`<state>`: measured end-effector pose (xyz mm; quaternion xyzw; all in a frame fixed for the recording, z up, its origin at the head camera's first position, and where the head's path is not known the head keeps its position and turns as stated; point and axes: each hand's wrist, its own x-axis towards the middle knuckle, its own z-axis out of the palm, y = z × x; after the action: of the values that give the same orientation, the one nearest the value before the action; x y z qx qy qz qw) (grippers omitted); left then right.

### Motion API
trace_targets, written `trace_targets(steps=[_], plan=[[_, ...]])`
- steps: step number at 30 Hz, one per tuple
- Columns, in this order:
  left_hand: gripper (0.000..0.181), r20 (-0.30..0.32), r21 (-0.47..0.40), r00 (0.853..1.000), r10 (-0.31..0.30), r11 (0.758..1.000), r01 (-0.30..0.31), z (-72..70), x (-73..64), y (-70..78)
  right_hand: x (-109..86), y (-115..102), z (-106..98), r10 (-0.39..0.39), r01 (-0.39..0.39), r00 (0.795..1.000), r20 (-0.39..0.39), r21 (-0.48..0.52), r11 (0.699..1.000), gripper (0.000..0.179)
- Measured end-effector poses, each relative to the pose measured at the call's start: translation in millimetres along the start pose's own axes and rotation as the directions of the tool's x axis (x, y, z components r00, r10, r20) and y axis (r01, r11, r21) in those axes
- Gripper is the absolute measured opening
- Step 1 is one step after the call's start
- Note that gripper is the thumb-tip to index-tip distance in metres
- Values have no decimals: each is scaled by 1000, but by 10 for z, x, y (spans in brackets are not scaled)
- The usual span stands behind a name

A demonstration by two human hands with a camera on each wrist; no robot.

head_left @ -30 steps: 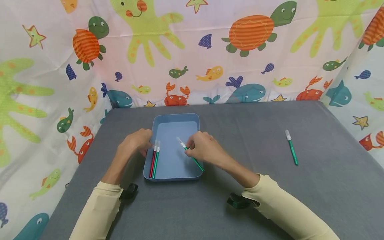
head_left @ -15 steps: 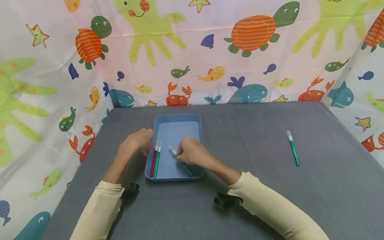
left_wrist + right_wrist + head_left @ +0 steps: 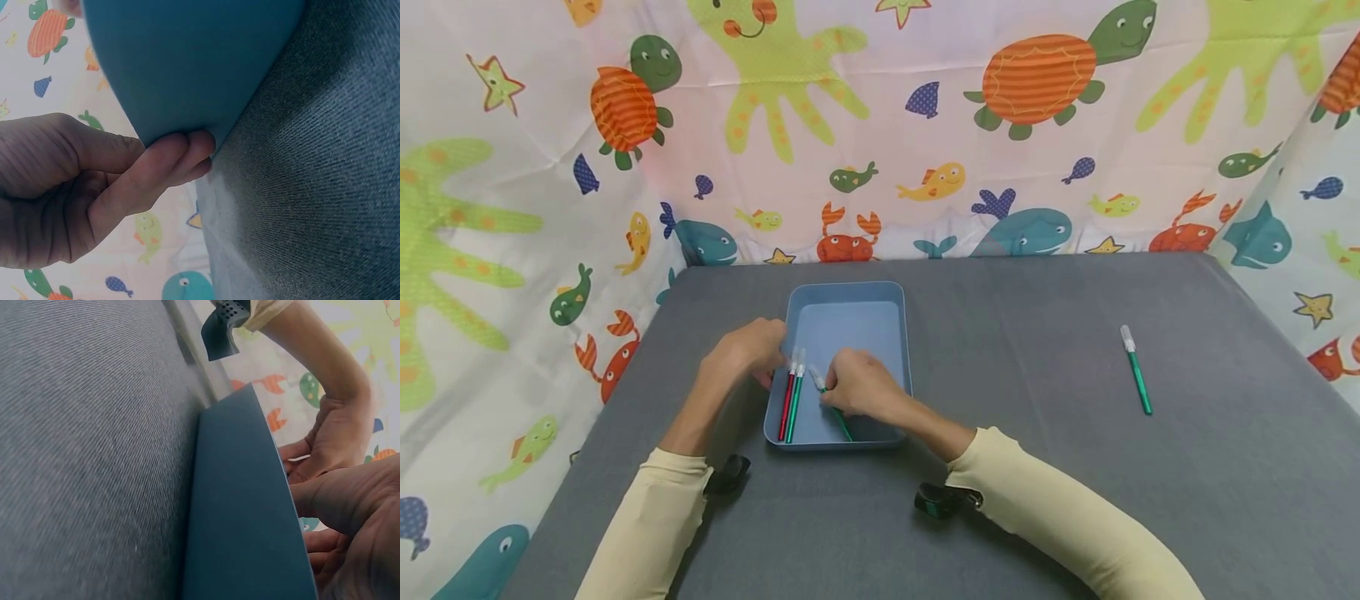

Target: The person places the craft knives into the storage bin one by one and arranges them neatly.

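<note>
A shallow blue tray (image 3: pixel 850 321) lies on the grey cloth. My left hand (image 3: pixel 748 350) grips its left side; in the left wrist view, thumb and fingers pinch the tray wall (image 3: pixel 187 62) near a corner. Inside the tray, my right hand (image 3: pixel 861 383) holds a green felt-tip pen (image 3: pixel 839 423) with a whitish cap, tilted, cap pointing up and left. Side by side along the tray's left wall lie a red felt-tip pen (image 3: pixel 787 407) and another green one (image 3: pixel 795 408). The right wrist view has the tray wall (image 3: pixel 244 506) hiding the pens and some fingertips.
Another green felt-tip pen (image 3: pixel 1137 375) lies on the cloth far to the right. A fabric curtain (image 3: pixel 895 125) printed with sea animals stands behind and at both sides of the table (image 3: pixel 1022 333). Dark wrist cameras (image 3: pixel 936 502) hang under the sleeves.
My right hand has moved left and lower inside the tray, bringing the green pen closer to the two pens at the left wall. My left hand keeps its grip on the tray.
</note>
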<state>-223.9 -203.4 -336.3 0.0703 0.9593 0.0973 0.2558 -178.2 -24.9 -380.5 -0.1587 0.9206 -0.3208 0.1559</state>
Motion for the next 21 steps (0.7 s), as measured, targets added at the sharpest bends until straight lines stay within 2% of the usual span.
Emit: trace_targets(steps=[4, 9, 21], plan=[[36, 2, -10, 1000, 10, 1000, -10, 0, 18, -9, 40, -34, 38, 18, -18, 1000, -10, 18, 1000, 16], [36, 4, -11, 1000, 23, 1000, -23, 1, 34, -11, 84, -59, 65, 41, -39, 999, -14, 111, 993, 19], [34, 20, -22, 1000, 21, 1000, -20, -11, 33, -37, 154, -108, 141, -10, 12, 1000, -9, 214, 977, 17]])
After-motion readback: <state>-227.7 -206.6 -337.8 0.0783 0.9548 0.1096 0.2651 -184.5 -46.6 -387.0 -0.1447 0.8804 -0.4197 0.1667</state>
